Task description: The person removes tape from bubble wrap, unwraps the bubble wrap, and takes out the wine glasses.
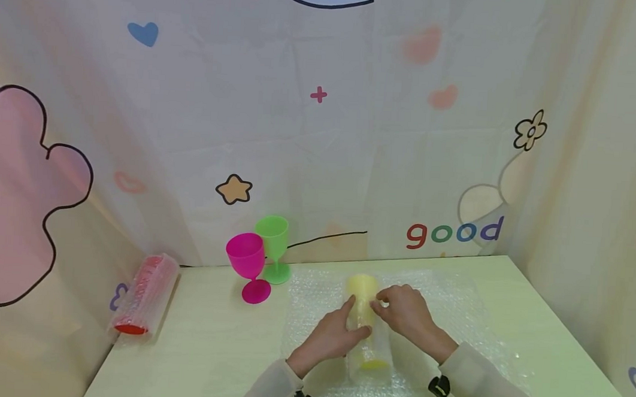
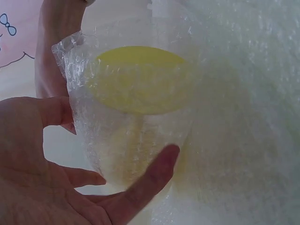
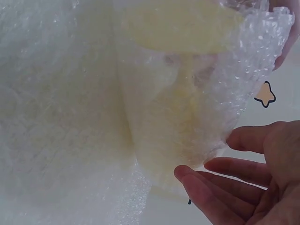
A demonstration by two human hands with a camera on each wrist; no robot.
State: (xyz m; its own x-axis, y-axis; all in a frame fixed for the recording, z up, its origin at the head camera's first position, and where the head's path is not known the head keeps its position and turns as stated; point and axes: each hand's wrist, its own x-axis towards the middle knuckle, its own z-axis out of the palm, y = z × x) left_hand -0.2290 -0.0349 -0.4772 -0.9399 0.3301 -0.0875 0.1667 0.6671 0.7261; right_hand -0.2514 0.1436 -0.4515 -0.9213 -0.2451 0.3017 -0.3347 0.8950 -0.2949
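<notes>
A yellow goblet (image 1: pixel 364 285) lies rolled in bubble wrap (image 1: pixel 382 352), its round base (image 2: pixel 140 56) showing through the film towards me. My left hand (image 1: pixel 332 334) holds the roll from the left, thumb across its top and fingers spread along its side. With its fingertips, my right hand (image 1: pixel 409 314) pinches the film at the roll's upper right side. In the right wrist view, the clear film (image 3: pixel 225 93) hides the goblet's finer outline. Under the roll, a flat bubble wrap sheet (image 1: pixel 443 289) covers part of the table.
A pink goblet (image 1: pixel 246 256) and a green goblet (image 1: pixel 274 235) stand upright at the back, left of the sheet. Near the table's left edge lies a red item in bubble wrap (image 1: pixel 145 297). A printed curtain (image 1: pixel 321 139) hangs behind the pale table (image 1: pixel 207 348).
</notes>
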